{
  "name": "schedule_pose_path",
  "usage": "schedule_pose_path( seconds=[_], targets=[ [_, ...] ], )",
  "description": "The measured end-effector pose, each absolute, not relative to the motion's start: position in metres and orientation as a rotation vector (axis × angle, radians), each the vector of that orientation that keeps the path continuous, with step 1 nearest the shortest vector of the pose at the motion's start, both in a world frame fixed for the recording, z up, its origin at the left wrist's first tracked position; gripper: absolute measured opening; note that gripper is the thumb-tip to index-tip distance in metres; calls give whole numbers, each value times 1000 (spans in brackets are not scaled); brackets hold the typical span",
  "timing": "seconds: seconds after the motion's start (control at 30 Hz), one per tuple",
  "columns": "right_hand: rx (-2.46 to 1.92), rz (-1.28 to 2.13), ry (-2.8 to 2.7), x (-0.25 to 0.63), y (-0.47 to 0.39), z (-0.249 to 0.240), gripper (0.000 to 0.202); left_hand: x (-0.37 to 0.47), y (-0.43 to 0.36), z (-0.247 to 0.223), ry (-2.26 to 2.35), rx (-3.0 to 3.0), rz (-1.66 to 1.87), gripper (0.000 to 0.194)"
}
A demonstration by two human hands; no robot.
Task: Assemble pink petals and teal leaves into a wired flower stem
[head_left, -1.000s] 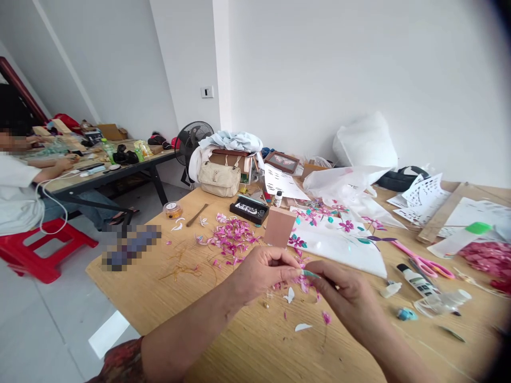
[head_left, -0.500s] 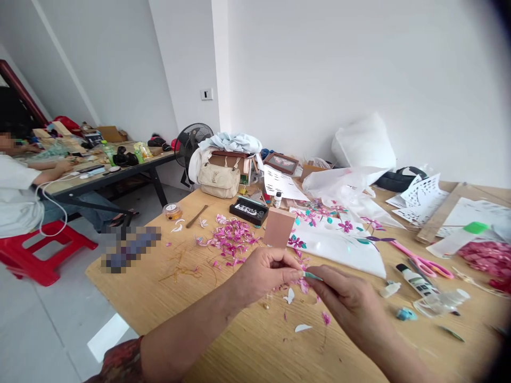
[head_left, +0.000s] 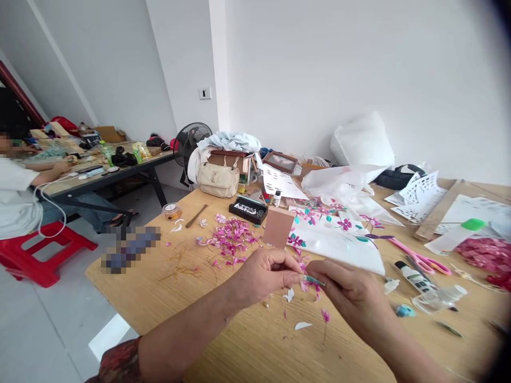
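Above the wooden table, my left hand (head_left: 265, 274) pinches one end of a small green leaf-shaped strip (head_left: 313, 280) between thumb and fingertips. My right hand (head_left: 349, 290) is closed at the strip's other end, its fingers pressed together. Just behind both hands lies a loose heap of pink flower petals (head_left: 230, 238). A brown card block (head_left: 278, 227) stands upright past my left fingers. White paper cut-outs (head_left: 302, 325) and a pink blossom on a thin stem (head_left: 326, 316) rest on the table below my hands.
To the right are pink scissors (head_left: 429, 263), a black-and-white bottle (head_left: 413, 277) and a clear spray bottle (head_left: 441, 299). A white sheet with pink flowers (head_left: 339, 247) lies behind. An open black box (head_left: 248, 210) stands mid-table. Another person (head_left: 18, 197) sits at the far-left table.
My right hand has shifted slightly and its fingers are drawn in, so more of the green strip shows between the hands. My left hand keeps its pinch.
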State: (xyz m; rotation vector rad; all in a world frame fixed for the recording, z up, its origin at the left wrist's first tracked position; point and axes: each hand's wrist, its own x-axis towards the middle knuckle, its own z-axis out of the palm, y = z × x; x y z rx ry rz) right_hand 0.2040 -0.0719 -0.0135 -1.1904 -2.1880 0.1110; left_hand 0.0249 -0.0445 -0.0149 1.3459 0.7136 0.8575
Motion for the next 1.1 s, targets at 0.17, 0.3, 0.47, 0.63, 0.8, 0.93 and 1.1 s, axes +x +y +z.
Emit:
schedule_pose_path(
  seconds=[0.17,0.3,0.47,0.63,0.8,0.93,1.1],
  targets=[
    [-1134,110,-2270,191,-88,-27,27,24,-39,-20,757,1386,948,10],
    [-1043,-23,-2265,194,-90,-4,29,25,-42,-19,805,1601,913,7],
    [-1144,13,-2201,205,-73,0,28,25,-49,-15,700,1462,815,7],
    [-1108,74,-2227,196,-81,-28,29,22,-45,-16,724,1341,919,10],
    [-1044,-57,-2283,195,-93,-16,29,24,-43,-18,822,1547,911,7],
    [-1079,-74,-2221,205,-81,1,27,25,-47,-14,720,1537,814,7],
    [-1090,73,-2173,201,-77,-19,23,22,-46,-11,696,1325,843,12]
  ],
)
